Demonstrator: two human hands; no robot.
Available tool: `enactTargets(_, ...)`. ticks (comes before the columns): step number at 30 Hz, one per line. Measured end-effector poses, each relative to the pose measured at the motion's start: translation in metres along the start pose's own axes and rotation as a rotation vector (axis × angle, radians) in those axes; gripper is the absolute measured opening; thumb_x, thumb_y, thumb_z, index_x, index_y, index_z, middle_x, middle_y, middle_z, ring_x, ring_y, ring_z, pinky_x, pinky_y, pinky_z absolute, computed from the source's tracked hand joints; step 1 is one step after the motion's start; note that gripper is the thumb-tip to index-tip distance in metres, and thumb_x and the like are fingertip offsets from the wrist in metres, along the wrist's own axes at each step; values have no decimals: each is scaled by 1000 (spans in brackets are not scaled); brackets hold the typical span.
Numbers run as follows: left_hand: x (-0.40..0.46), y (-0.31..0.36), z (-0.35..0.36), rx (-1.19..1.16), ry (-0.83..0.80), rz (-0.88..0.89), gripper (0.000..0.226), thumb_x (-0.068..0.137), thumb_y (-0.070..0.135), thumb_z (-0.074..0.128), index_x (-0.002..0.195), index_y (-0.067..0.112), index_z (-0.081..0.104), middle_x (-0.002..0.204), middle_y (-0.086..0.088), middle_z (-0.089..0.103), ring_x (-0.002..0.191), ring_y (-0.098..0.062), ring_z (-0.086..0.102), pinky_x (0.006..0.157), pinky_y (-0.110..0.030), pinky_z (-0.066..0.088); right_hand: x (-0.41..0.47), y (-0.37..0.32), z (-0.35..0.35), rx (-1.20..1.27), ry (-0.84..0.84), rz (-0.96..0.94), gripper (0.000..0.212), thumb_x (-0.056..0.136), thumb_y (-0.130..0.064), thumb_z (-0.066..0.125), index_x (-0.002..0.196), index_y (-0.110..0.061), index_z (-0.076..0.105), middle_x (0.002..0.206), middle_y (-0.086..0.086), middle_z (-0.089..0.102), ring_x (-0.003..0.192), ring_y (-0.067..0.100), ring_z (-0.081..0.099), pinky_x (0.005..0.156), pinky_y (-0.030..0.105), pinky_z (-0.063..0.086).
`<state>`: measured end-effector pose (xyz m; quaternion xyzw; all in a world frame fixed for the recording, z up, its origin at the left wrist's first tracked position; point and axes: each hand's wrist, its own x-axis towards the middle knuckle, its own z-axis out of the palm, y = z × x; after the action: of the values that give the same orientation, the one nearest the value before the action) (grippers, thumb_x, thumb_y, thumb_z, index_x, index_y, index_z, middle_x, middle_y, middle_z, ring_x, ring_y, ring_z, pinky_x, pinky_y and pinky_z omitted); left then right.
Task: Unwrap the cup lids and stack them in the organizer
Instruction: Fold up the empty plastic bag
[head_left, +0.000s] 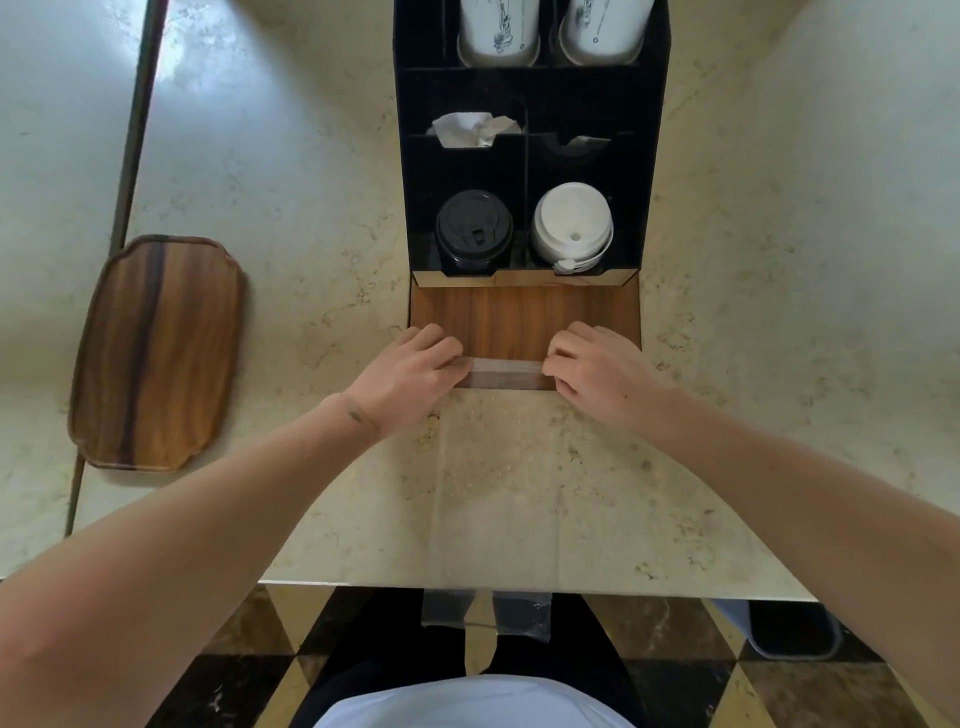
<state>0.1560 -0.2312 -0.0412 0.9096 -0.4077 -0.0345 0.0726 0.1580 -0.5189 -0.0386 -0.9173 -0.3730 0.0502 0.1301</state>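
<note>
Both hands pinch the far edge of a long, clear plastic wrapper (498, 493) lying flat on the pale marble counter (727, 260): the left hand (410, 374) at its left corner, the right hand (597, 371) at its right. The film trails back over the counter's near edge. It looks light, limp and slippery, so the corners seem the surest hold. A black lid stack (474, 228) and a white lid stack (573, 226) already sit in the black compartmented organizer (405, 156).
</note>
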Motion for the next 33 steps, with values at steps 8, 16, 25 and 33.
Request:
enactTargets(8, 5, 13, -12, -100, -10, -221, 25, 100, 28, 59, 106, 10, 75, 104, -9, 65, 93, -31, 55, 79, -47, 49, 11, -14, -7, 147, -44, 273, 15, 92, -25, 74, 82, -13, 72, 95, 0, 64, 87, 21, 58, 72, 36, 52)
enactTargets(16, 40, 17, -12, -474, -169, -587, 24, 95, 18, 67, 119, 19, 65, 97, 3, 63, 101, -20, 51, 88, -34, 45, 37, 2, -9, 376, -317, 470, 13, 88, -29, 77, 98, -23, 71, 89, -11, 59, 90, 13, 59, 72, 30, 47)
enactTargets(25, 19, 14, -11, -437, -120, -435, 14, 98, 12, 60, 96, 16, 73, 94, 2, 63, 91, -20, 60, 76, -30, 49, 8, -4, -3, 208, -94, 174, 6, 90, -9, 68, 87, -14, 71, 83, -2, 65, 83, 17, 58, 67, 31, 50)
enactTargets(33, -13, 15, 5, -75, -42, -31, 29, 83, -4, 70, 111, 3, 73, 106, -10, 66, 94, -30, 57, 81, -43, 54, -19, -9, 5, -29, -42, -24, 26, 87, -7, 73, 113, -7, 75, 104, 9, 65, 92, 27, 60, 70, 40, 51)
